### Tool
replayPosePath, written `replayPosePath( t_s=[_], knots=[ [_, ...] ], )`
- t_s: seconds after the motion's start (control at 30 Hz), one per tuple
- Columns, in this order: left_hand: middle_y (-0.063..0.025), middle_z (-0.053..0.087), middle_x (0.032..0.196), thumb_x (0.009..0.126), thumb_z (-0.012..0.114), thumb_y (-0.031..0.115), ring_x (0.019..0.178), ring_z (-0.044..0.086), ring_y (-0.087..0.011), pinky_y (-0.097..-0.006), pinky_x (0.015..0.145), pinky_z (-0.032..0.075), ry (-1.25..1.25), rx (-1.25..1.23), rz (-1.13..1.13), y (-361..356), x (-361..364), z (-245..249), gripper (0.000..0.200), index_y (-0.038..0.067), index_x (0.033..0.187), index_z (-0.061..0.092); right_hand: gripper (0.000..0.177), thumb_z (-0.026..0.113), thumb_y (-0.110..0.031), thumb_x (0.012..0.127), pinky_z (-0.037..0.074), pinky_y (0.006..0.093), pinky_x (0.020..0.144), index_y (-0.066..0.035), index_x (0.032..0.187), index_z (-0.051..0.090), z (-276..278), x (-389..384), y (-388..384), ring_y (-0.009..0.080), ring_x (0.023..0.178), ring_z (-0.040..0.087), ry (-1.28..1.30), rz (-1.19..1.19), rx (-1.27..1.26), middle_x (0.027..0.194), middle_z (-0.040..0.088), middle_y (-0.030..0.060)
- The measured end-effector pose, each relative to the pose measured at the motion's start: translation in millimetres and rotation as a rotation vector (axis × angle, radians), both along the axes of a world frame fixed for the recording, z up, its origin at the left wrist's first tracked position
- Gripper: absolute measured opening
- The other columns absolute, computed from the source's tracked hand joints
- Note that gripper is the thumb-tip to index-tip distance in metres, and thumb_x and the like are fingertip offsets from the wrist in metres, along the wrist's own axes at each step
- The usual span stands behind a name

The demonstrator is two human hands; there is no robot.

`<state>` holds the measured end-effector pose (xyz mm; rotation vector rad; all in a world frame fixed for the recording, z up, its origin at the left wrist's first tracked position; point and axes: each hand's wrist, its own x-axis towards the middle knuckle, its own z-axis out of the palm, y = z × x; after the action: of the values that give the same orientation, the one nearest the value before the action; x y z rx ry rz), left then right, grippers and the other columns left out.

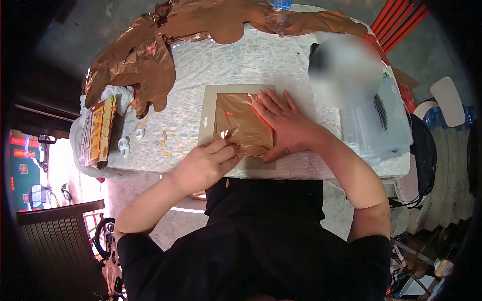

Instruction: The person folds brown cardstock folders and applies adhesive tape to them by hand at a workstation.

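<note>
Where your left hand (216, 160) meets the work, just left of frame centre, its fingers are curled closed, tips at the lower left part of the copper foil (241, 118). Cannot tell whether a fold is pinched between them. Your right hand (288, 125) is open, fingers spread, palm down, thumb apart; it presses on the foil's right side and grips nothing.

Position: the foil lies on a grey-brown card (209, 100) at the middle of the frame, between your hands, most of it above your left fingertips and left of your right palm. Its surface is creased.

Orientation: foil is nearly square, its slightly longer axis running up and down the frame. Card is likewise upright in the frame, its hang hole (205, 122) at the left edge.

Surroundings, on the white table cover (261, 60): larger copper sheet (211, 22) across the upper left and top; yellow box (100, 131), white rings (124, 145) and gold scraps (163, 144) at left; clear plastic sleeves (374, 123) at right. Round object (346, 70) at upper right is blurred.
</note>
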<state>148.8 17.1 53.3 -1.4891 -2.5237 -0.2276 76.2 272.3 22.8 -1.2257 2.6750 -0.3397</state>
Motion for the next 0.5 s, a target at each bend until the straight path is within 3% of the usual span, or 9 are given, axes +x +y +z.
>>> replayPosePath(
  t_s=[0.23,0.3,0.43,0.5],
  knots=[
    [-0.0061,0.062,0.087,0.072,0.072,0.008,0.085,0.062,-0.0254,-0.0333,0.077,0.054,-0.189,0.338,0.228,-10,4,-8,0.016,0.004,0.087,0.070,0.130,0.073,-0.069,0.059,0.000,0.0518,0.118,-0.003,0.152,0.010,3,0,0,0.0336,0.147,0.004,0.000,0.006,-0.004,0.157,0.011,0.0212],
    [-0.0077,0.059,0.079,0.071,0.076,0.014,0.076,0.061,-0.0270,-0.0359,0.069,0.052,-0.218,0.478,0.288,-10,-2,-17,0.014,0.006,0.077,0.067,0.131,0.073,-0.069,0.058,0.000,0.0524,0.117,-0.003,0.152,0.010,4,0,-1,0.0335,0.148,0.004,-0.023,0.001,0.025,0.158,0.010,0.0211],
    [-0.0083,0.057,0.074,0.065,0.081,0.014,0.075,0.059,-0.0275,-0.0371,0.062,0.048,-0.305,0.368,0.435,-2,-13,-13,0.023,0.004,0.072,0.061,0.131,0.072,-0.070,0.058,0.000,0.0528,0.117,-0.003,0.152,0.010,6,0,-1,0.0336,0.148,0.003,-0.016,0.006,0.043,0.158,0.010,0.0212],
    [-0.0072,0.052,0.075,0.066,0.081,0.025,0.078,0.057,-0.0272,-0.0406,0.067,0.046,-0.212,0.326,0.381,2,-20,-7,0.033,0.007,0.064,0.053,0.131,0.072,-0.070,0.058,0.000,0.0531,0.117,-0.003,0.152,0.009,6,-1,0,0.0339,0.148,0.002,-0.031,0.002,0.051,0.158,0.009,0.0210]
  ],
)
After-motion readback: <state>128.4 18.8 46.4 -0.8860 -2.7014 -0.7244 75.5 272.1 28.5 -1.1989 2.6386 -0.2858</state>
